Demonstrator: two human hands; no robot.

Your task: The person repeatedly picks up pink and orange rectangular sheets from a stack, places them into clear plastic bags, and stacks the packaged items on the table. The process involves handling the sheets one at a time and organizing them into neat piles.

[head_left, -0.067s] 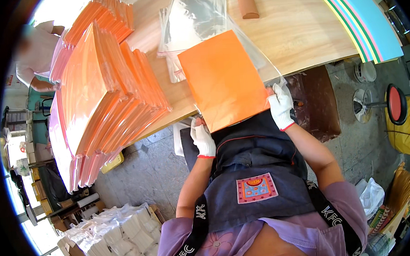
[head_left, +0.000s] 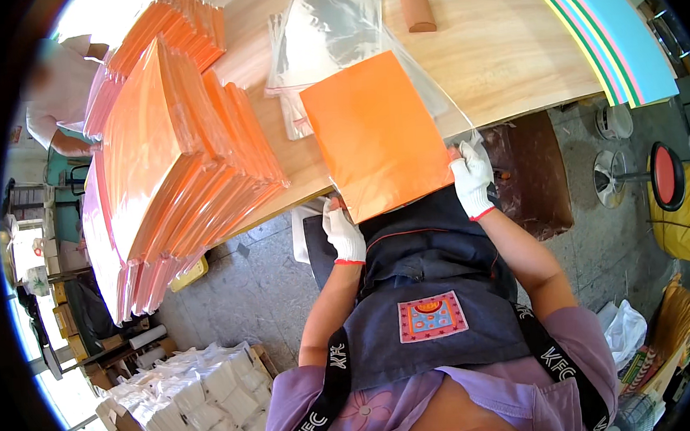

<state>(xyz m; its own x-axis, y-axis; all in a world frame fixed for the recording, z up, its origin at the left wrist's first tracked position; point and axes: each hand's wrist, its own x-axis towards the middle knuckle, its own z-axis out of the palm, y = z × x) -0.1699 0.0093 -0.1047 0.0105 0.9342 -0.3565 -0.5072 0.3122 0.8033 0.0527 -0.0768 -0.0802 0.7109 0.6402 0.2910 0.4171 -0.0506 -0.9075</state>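
Note:
A rectangular stack of orange paper (head_left: 377, 134) lies at the table's near edge, its lower end jutting over my lap. Clear plastic, seemingly a bag (head_left: 454, 118), shows along its right side and at its lower left corner; whether the paper is fully inside I cannot tell. My left hand (head_left: 343, 231), in a white knit glove with bare fingertips, pinches the lower left corner. At the lower right edge my right hand (head_left: 473, 178), gloved alike, is closed on the plastic and the paper's side. Flat clear plastic bags (head_left: 326, 35) lie beneath and beyond the paper.
Tall piles of plastic-wrapped orange paper (head_left: 152, 156) stand at left, with another person (head_left: 61, 94) behind. A brown block (head_left: 417, 8) sits on the table (head_left: 501, 48); coloured sheets (head_left: 618, 33) are stacked far right. A round stool (head_left: 665, 174) and white bundles (head_left: 198, 398) stand below.
My left hand has shifted very slightly to the right at the corner. The orange paper and my right hand have barely moved.

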